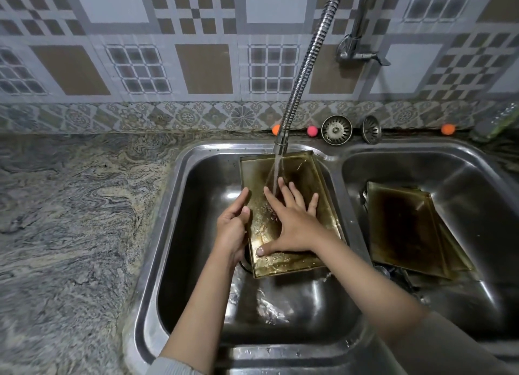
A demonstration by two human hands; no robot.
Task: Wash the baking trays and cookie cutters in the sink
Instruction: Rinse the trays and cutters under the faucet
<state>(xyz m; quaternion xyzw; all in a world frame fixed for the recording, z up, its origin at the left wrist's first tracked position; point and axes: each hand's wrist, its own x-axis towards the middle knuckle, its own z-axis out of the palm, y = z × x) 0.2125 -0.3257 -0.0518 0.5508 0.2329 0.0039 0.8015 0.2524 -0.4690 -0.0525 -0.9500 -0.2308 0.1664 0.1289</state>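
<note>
A stained golden baking tray (302,175) leans tilted in the left basin of the steel double sink (157,251). Water runs onto it from the flexible tap hose (304,65). My left hand (233,227) grips the tray's left edge. My right hand (292,220) lies flat on the tray's inner face with its fingers spread, under the stream. In the right basin, two more stained trays (404,228) lean stacked against some dark items that I cannot make out. No cookie cutters are visible.
A marbled stone counter (70,220) stretches to the left of the sink. Two metal sink strainers (336,129) stand against the tiled wall behind the basins, with small orange and pink balls (311,131) beside them. A wall tap valve (356,48) sits above.
</note>
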